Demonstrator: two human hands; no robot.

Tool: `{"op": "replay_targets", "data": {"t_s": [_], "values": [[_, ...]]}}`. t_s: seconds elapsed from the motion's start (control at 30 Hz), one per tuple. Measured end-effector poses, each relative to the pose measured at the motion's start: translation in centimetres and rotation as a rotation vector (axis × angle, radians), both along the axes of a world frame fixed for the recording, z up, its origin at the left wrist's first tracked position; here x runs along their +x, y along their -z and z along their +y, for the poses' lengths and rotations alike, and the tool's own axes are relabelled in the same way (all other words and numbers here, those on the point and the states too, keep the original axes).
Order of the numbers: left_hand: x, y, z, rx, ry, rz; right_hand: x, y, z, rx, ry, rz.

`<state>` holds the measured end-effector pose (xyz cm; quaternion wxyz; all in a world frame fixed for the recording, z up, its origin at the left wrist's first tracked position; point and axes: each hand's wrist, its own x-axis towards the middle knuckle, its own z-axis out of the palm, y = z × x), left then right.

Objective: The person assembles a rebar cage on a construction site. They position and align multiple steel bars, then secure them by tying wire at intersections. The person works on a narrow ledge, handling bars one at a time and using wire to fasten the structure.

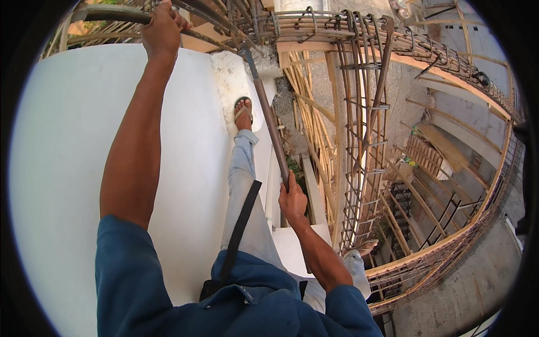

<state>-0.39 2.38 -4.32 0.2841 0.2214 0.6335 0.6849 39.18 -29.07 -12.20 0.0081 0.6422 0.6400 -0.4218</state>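
My left hand [161, 35] is raised at the far left, its fingers closed round a thick brown metal bar [115, 13]. My right hand [293, 201] grips a long rusty steel pipe [273, 129] near the middle of the view. From that hand the pipe slants away to a narrower grey metal head [247, 56], which meets the steel bars at the corner of the frame. Whether the head is hooked onto one of those bars is too small to tell.
A rebar cage [359, 118] runs toward me right of the pipe, joining another cage [314, 25] at the far side. One sandalled foot [243, 112] stands on a white ledge beside a white surface [73, 168]. Bamboo poles [314, 135] and timber formwork [449, 247] lie lower down.
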Motion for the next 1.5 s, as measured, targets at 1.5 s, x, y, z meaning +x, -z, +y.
{"op": "replay_targets", "data": {"t_s": [1.5], "values": [[2.7,-2.9,-0.6,-0.152,0.093,0.241,0.1,8.3,1.6,-0.449,0.293,-0.013]]}}
